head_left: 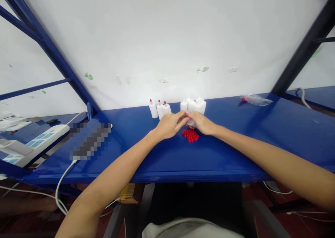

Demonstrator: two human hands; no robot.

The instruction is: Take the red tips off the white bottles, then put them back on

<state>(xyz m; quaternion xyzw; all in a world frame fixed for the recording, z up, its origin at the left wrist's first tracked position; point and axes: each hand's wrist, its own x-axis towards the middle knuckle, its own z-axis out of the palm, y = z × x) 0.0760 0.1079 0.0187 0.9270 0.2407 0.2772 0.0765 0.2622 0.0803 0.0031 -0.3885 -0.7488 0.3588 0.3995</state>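
Note:
My left hand (170, 125) and my right hand (202, 123) meet over the middle of the blue table. The right hand is closed around a small white squeeze bottle (192, 123), mostly hidden by its fingers. My left fingertips are pinched on a small red cap (185, 117) at the bottle's tip. Just below the hands lies a pile of loose red caps (191, 135). Behind the left hand stand white bottles with red caps (159, 109). Behind the right hand is a cluster of white bottles without red caps (193, 105).
A clear plastic bag (257, 99) with something red inside lies at the back right. A blurred dark device (91, 142) with a white cable is on the left, near a white power strip (43, 143). Blue frame posts (56, 53) and a white wall (167, 39) bound the blue table (167, 161).

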